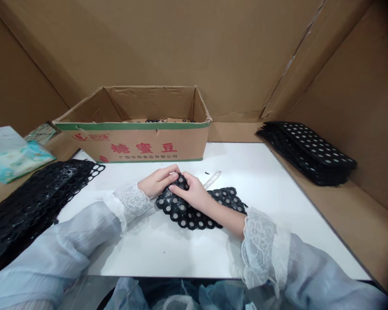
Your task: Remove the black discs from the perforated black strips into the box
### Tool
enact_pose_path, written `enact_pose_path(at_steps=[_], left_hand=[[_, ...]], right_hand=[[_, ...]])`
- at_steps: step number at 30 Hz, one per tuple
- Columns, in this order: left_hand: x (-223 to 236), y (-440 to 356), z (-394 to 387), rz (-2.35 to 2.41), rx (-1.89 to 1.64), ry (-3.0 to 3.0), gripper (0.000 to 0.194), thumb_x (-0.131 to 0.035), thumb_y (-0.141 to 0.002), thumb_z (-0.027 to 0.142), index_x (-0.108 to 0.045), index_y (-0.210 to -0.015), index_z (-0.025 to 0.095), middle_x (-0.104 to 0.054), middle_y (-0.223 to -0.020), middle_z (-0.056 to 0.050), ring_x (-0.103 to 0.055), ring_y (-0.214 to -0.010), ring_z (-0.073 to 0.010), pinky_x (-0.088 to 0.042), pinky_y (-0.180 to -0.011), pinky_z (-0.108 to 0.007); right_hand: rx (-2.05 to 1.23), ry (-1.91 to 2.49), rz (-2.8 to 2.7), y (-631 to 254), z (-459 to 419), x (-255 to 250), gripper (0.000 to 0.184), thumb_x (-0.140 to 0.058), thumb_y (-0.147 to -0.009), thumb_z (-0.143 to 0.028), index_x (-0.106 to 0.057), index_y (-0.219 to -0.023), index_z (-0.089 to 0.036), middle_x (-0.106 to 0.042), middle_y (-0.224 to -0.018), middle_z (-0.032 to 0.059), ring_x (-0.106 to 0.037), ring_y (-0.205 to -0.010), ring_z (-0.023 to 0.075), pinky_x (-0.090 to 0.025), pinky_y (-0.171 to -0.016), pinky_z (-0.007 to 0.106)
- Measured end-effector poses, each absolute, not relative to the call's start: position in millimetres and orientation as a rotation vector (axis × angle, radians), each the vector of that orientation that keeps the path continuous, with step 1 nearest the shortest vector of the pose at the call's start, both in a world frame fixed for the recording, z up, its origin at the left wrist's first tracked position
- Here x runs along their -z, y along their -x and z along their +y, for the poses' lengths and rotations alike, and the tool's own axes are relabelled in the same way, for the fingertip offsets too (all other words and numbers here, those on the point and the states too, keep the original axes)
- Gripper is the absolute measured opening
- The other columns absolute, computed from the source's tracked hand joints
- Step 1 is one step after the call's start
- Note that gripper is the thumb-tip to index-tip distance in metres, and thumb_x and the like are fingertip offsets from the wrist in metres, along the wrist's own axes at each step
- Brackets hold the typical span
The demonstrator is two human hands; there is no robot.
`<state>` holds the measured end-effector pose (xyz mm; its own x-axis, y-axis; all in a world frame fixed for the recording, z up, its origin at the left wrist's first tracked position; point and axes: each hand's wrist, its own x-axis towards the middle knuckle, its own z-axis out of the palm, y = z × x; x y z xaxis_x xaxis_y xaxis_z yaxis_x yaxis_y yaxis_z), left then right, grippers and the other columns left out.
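Note:
A black sheet with rows of pale round discs [197,217] lies on the white board, its left end lifted and bent between my hands. My left hand [160,180] has its fingers closed on the top edge of that end. My right hand [195,193] pinches the same end, thumb laid across the front and fingers behind it. The two hands nearly touch at the fingertips. Just beyond my right hand lies a slim translucent stick-like thing [212,180], its lower end hidden. What the fingertips do behind the sheet does not show.
A cardboard box [142,142] with black dotted pieces inside stands behind the hands. Black ring-holed sheets [29,202] are heaped at left, beside a turquoise-and-white packet [16,157]. Stacked black dotted sheets [310,150] lie at right. Cardboard walls [239,51] enclose the white board [278,185].

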<state>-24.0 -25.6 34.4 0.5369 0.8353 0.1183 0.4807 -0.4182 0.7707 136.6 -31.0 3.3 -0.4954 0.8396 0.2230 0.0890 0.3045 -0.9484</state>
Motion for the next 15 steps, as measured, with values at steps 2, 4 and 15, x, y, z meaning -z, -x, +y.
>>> enact_pose_path(at_steps=[2,4,15], left_hand=[[-35,25,-24,1.061,-0.629,-2.1,0.031,-0.03,-0.089,0.039,-0.048,-0.082,0.015,-0.05,-0.075,0.001,-0.047,-0.072,-0.012,-0.038,-0.069,-0.023],[-37,28,-23,1.11,-0.588,-2.153,0.033,-0.029,-0.089,0.039,-0.05,-0.082,0.015,-0.05,-0.07,0.001,-0.048,-0.066,-0.0111,-0.038,-0.064,-0.022],[-120,100,-14,2.41,-1.335,-2.326,0.041,-0.019,-0.093,0.035,-0.052,-0.099,0.011,-0.057,-0.079,-0.003,-0.052,-0.069,-0.0105,-0.033,-0.062,-0.027]], right_hand=[[-1.245,0.838,-1.827,-137,-31,-3,0.028,-0.055,-0.072,-0.043,-0.043,-0.075,-0.018,-0.043,-0.067,-0.004,-0.042,-0.064,0.0103,-0.036,-0.06,0.024],[-1.229,0.854,-1.838,-137,-31,-2,0.028,-0.054,-0.072,-0.043,-0.041,-0.072,-0.019,-0.041,-0.065,-0.0045,-0.041,-0.062,0.0099,-0.034,-0.058,0.024],[-1.157,0.936,-1.874,-142,-36,6,0.027,-0.048,-0.075,-0.041,-0.037,-0.065,-0.019,-0.036,-0.059,-0.0043,-0.036,-0.057,0.0096,-0.032,-0.054,0.023]])
